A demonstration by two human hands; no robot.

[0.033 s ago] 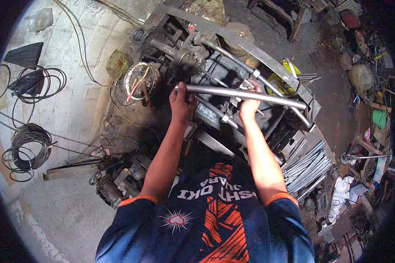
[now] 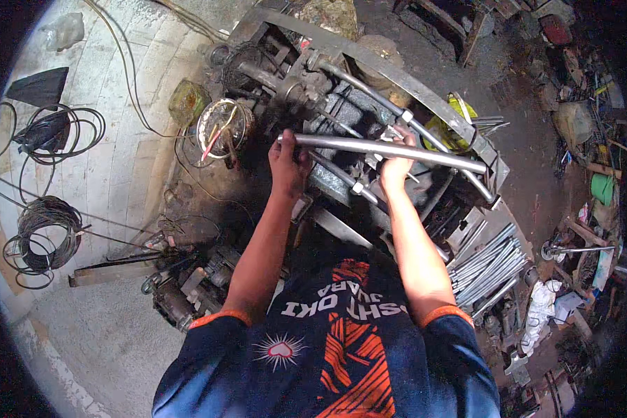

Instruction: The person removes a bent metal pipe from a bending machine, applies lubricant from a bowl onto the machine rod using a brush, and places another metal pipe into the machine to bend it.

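A long, smooth metal pipe (image 2: 355, 145) lies across both my hands, its right end slightly lower than its left. My left hand (image 2: 288, 167) grips it at the left end, with the thumb up against the tip. Farther along, my right hand (image 2: 397, 167) holds it from below, and the pipe hides part of that palm. Under the pipe is a greasy machine (image 2: 331, 115) with a metal frame. Two slanting guide rods (image 2: 366, 89) run along it, carrying pale nuts or collars (image 2: 356, 188). A round shaft (image 2: 258, 75) sits at its far left.
Right of my right forearm lies a bundle of thin metal rods (image 2: 491, 265). A round basket-like container (image 2: 224, 129) stands left of the machine. Coiled black cable (image 2: 49, 233) rests on the pale floor at left. Scrap and a green roll (image 2: 602, 189) line the right side.
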